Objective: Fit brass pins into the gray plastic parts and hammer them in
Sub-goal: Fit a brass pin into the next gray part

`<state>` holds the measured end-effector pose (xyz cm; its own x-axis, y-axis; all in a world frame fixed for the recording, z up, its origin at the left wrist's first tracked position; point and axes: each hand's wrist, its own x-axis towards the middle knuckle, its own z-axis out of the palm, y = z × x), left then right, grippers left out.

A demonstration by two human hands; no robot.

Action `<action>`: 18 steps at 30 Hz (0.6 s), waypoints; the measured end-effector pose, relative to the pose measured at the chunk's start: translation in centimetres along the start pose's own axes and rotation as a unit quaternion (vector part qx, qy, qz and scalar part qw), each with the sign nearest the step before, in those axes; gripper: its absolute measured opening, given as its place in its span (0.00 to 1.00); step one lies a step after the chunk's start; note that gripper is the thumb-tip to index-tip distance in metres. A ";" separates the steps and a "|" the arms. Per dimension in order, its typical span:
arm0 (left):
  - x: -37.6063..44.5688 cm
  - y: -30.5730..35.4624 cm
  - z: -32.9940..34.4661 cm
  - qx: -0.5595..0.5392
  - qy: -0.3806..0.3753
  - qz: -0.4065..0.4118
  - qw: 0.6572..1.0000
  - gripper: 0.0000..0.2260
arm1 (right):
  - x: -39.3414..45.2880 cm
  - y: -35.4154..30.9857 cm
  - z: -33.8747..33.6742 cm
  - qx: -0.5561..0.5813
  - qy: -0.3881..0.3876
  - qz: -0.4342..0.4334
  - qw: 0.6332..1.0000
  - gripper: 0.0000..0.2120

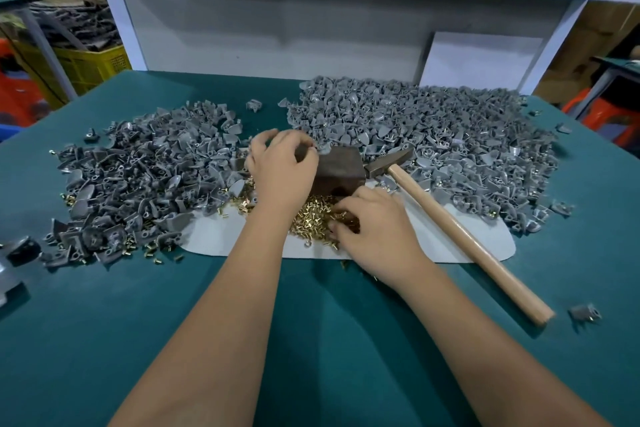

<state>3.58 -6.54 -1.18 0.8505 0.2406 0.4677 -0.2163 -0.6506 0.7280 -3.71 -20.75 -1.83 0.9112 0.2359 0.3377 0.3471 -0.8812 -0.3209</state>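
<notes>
Left hand: the left hand (282, 172) hovers over the left end of the dark brown metal block (341, 168), its fingers (304, 146) curled toward the thumb; it seems to pinch a small gray part at its fingertips, but the piece is mostly hidden, so I cannot tell for sure what it holds.
Right hand: the right hand (375, 224) lies palm down on the heap of small brass pins (311, 215), fingers bent into the pins as if pinching some; whether a pin sits between the fingertips cannot be told.
Brass pins: the main heap lies on the pale gray mat (221, 239), just in front of the block and between the two hands; loose pins are scattered along the front edge of the left pile.
Gray plastic parts, left: a broad pile of gray plastic parts (138, 177) lies left of the block, many showing brass.
Gray plastic parts, right: a larger pile of gray plastic parts (433, 128) spreads behind and right of the block.
Hammer: the wooden-handled steel hammer (460, 236) lies untouched on the mat, head against the block's right side, handle running toward the near right.
Stray part: one gray part (585, 314) lies alone just beyond the handle's end.
Surface: green-covered table (311, 340).
Background: white shelf frame (277, 21) behind the table; yellow plastic crate (93, 69) at far left.
</notes>
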 end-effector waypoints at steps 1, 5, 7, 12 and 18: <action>0.0 -0.2 0.3 -0.007 -0.020 -0.006 1.000 0.05 | 0.1 -0.3 0.1 0.016 0.002 -0.006 1.000 0.09; 0.3 -1.2 0.6 -0.022 -0.051 0.012 0.998 0.05 | 0.6 -0.7 0.2 -0.003 -0.020 -0.061 0.998 0.05; 0.4 -1.4 0.4 -0.037 -0.055 0.014 0.998 0.05 | 0.8 -0.6 0.0 0.008 -0.023 -0.065 0.998 0.04; 0.4 -1.4 0.5 -0.056 -0.060 -0.005 0.997 0.05 | 1.7 -0.4 -1.6 0.210 0.006 0.034 0.977 0.07; 0.9 -1.5 0.6 -0.059 -0.070 -0.013 0.996 0.04 | 6.4 0.0 -4.2 0.306 -0.033 0.099 0.946 0.07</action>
<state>4.90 -5.77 -2.15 0.9134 0.1484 0.3790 -0.2407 -0.5539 0.7970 1.16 -20.93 4.03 0.9768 0.1330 0.1680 0.2129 -0.5130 -0.8316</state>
